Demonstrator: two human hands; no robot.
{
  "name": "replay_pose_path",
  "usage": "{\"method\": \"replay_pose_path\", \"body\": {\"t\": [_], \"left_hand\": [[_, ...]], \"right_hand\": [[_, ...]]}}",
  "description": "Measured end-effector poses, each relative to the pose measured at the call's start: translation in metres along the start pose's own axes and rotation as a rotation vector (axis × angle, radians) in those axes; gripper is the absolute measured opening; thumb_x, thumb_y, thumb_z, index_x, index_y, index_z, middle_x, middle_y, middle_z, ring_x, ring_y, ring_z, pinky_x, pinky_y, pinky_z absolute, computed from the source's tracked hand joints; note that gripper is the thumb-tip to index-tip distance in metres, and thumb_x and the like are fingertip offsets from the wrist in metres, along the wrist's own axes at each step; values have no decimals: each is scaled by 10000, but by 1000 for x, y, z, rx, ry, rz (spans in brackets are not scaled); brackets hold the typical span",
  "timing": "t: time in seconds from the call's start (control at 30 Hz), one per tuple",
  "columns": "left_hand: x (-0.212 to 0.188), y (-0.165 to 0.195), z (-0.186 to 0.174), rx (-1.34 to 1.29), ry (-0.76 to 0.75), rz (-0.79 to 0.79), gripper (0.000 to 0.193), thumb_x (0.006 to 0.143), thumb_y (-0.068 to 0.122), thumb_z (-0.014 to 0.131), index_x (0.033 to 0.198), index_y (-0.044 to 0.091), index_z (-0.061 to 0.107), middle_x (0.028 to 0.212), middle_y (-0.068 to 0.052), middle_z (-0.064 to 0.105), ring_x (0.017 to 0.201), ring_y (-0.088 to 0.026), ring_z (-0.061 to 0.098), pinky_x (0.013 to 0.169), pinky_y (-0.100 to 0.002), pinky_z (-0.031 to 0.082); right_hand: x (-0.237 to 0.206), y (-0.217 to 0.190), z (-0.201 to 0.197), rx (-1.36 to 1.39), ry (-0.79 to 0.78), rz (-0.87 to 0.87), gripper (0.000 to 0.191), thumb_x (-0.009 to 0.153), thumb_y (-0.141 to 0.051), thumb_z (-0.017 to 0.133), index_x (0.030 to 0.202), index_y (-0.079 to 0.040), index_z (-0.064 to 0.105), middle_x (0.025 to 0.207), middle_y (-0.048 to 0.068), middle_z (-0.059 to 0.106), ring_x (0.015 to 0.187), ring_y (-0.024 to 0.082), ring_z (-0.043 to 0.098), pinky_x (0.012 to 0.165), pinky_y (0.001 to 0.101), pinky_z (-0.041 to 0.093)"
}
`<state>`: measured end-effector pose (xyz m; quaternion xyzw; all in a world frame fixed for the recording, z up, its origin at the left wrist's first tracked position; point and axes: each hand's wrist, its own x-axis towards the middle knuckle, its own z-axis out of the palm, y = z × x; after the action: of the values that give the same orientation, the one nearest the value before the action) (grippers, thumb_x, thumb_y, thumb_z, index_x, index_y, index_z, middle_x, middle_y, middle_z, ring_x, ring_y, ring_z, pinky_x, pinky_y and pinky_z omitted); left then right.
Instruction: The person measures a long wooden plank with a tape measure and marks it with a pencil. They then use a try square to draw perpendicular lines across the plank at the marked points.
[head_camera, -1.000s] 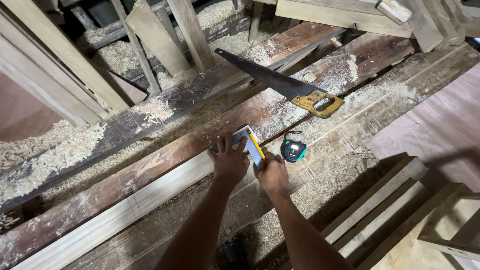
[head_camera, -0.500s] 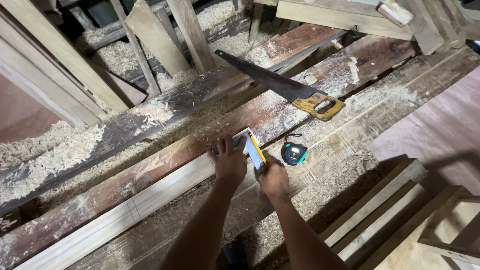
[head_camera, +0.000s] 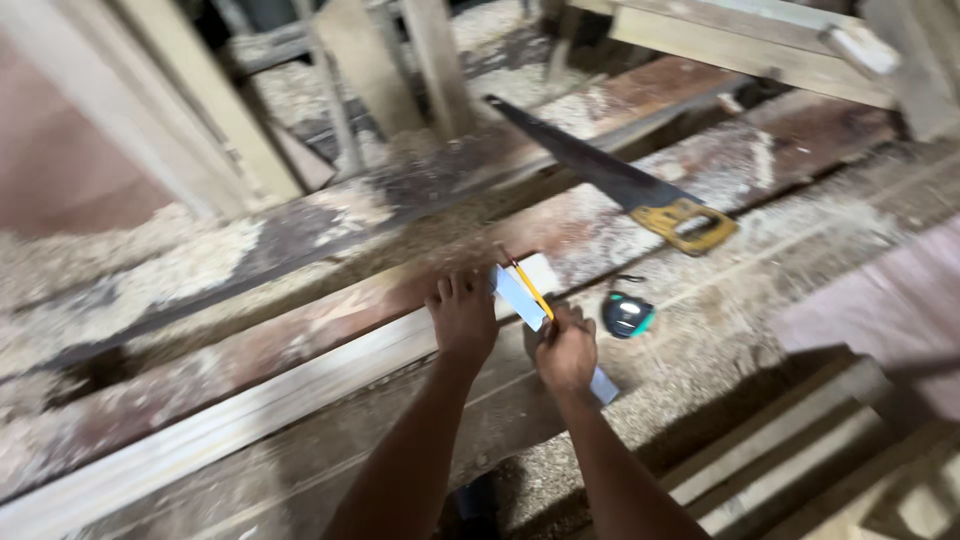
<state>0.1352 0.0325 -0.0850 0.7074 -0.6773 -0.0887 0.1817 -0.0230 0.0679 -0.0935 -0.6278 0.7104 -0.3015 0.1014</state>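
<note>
saw (head_camera: 610, 185) behind hands (head_camera: 515, 335), tape measure (head_camera: 628, 314) right

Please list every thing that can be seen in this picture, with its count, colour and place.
pale wooden strip: one, light wood, lying along the bench under the hands
reddish planks: several, dusty red-brown, lying slantwise across the bench
hand saw: one, dark blade with yellow handle, on the planks at upper right
tape measure: one, dark with teal, right of the hands
square: one, metal blade, laid across the strip's end
pencil: one, yellow, along the square
sawdust: heaps, pale, at left and behind
left hand: one, pressing on the strip
right hand: one, holding the pencil
</note>
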Motion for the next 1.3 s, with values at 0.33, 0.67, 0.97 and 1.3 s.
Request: {"method": "replay_pose_path", "body": {"t": [0.33, 0.67, 0.97, 1.3], "left_hand": [[-75, -184, -119, -57, 305, -400, 484, 861, 180, 674, 1334, 112, 597, 1181, -181, 562, 1113, -394, 541, 856, -566, 471], [-195, -333, -178, 91, 435, -638, 547, 810, 261, 683, 1305, 31, 643, 1242, -272, 577, 1091, -448, 605, 833, -583, 552], [-235, -392, -172, 62, 294, -819, 524, 892, 346, 699, 1287, 7, 637, 1175, -252, 571, 1057, -405, 600, 830, -555, 547], [-243, -399, -173, 32, 342, -820, 493, 824, 285, 760, 1228, 21, 663, 1141, -200, 587, 1085, -398, 583, 908, -558, 441]], "right_hand": [[-29, -197, 78, 249, -186, -451, 151, 843, -27, 660, 992, -23, 684, 1023, 176, 681, 941, 440, 570, 811, 528, 469], [-143, -333, 154, 197, -304, -657, 202, 842, -122, 718, 1036, -64, 722, 1097, 136, 682, 1116, 377, 570, 893, 574, 431], [-185, -363, 197, 158, -410, -706, 228, 843, -143, 720, 1065, -92, 727, 1067, 136, 648, 1115, 377, 533, 907, 572, 374], [-202, -365, 212, 208, -394, -712, 190, 859, -99, 686, 1046, -93, 722, 1060, 101, 647, 1090, 342, 527, 903, 510, 364]]}}
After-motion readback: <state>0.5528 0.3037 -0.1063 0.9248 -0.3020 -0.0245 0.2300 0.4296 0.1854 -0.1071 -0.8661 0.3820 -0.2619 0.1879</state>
